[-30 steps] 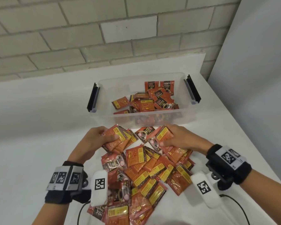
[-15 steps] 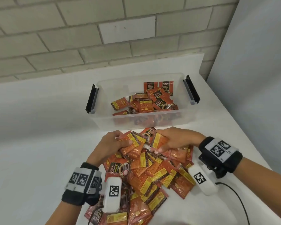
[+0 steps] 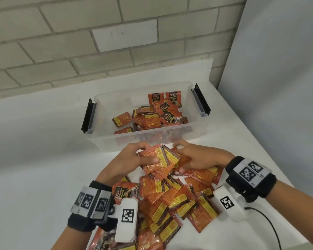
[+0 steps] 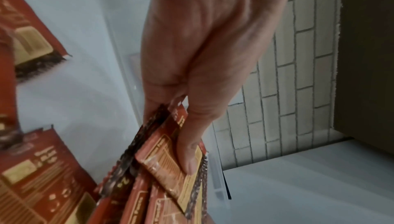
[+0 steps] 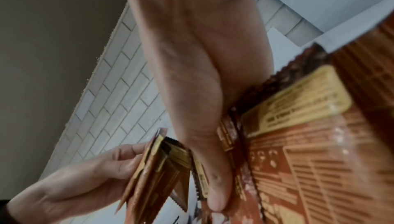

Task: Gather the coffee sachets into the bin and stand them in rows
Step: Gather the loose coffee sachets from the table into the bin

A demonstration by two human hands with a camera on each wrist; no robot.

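Observation:
A heap of orange and red coffee sachets (image 3: 172,199) lies on the white table in front of a clear plastic bin (image 3: 105,139) with black side handles. More sachets (image 3: 152,116) lie loose inside the bin, two leaning on its far wall. My left hand (image 3: 134,159) grips a bunch of sachets (image 3: 157,159) just before the bin's near wall, thumb on top (image 4: 189,157). My right hand (image 3: 193,157) grips sachets beside it, thumb pressed on them (image 5: 215,194). Both bunches touch each other.
A brick wall stands behind the table and a plain wall runs along its right side. The table's right edge lies close to my right forearm. A black cable (image 3: 267,224) trails from the right wrist device across the table.
Both hands have drawn together and risen a little off the heap, bringing their sachets into one bunch close to the bin's near wall.

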